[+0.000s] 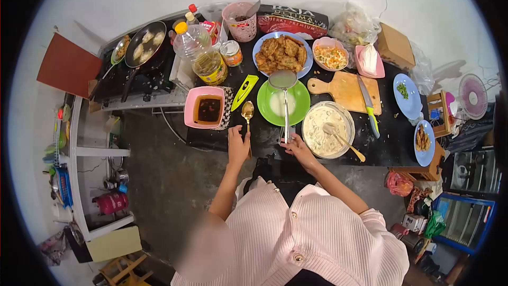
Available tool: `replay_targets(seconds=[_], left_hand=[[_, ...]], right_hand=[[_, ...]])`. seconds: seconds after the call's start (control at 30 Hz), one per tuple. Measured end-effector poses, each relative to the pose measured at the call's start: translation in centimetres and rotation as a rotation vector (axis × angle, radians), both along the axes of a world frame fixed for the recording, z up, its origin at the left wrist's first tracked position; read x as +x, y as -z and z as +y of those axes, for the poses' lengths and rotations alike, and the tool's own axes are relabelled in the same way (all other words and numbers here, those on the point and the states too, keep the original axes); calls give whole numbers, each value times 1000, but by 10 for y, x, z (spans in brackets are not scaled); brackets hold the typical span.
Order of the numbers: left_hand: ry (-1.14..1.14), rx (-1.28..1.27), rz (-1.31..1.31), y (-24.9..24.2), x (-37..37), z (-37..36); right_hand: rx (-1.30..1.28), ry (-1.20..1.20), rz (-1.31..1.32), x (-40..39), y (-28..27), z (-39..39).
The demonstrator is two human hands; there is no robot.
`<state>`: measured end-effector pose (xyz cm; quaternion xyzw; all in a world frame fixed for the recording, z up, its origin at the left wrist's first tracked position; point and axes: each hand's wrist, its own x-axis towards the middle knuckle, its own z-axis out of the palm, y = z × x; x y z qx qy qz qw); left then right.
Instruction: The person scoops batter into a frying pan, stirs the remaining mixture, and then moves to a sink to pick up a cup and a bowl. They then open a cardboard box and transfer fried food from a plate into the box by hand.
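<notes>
While the black tabletop (pixel 394 137) is seen from above, the left hand (pixel 237 145) is found at its near edge, closed on the lower handle of a gold spoon (pixel 247 111). The spoon's long axis runs straight away from the body, with its bowl at the far end, just beside the rim of a green plate (pixel 301 107) and near a pink square bowl (pixel 207 107) of dark sauce on the other side. The right hand (pixel 299 148) is placed at the near end of a metal ladle (pixel 283 82), fingers curled at the base of its handle; whether the handle is fully gripped cannot be told. The ladle also lies lengthwise away from the person, across the green plate, its bowl at the far rim. Both utensils are thus held nearly parallel, side by side, each reaching forward from its own hand.

Just to the right of the right hand, a glass bowl of batter (pixel 327 130) with a spoon in it is seen, nearer that hand than the left. Farther back, a blue plate of fritters (pixel 281 53), a cutting board (pixel 346 90) with a knife (pixel 369 107), and a frying pan (pixel 145 45) on a stove are set out.
</notes>
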<state>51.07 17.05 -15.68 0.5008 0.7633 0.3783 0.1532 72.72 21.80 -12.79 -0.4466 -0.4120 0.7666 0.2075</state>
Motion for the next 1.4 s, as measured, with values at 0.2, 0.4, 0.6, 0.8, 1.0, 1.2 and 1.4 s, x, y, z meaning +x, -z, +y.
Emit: replay_targets(seconds=[0.2,0.4,0.6,0.8,1.0,1.2,1.4], left_hand=[[57,-281,95,2,-5,-1],[62,-142,125,0,-4,-3],[114,-110,-221,-18,6,6],[304,-144,-482,-34,26,18],[329,-134,-778,-24,43,28],[189,87,-864,-25,56,37],[232,-260,-811,-32,32,30]], right_hand=[[-29,99,-16,-14,8,6],[48,170,-88,-26,-1,5],[293,239,-120,-8,-18,-8],[349,419,-261,32,-41,-16],[339,485,-277,58,-32,-20],[348,304,-200,28,-10,-17],[163,232,24,-1,28,-5]])
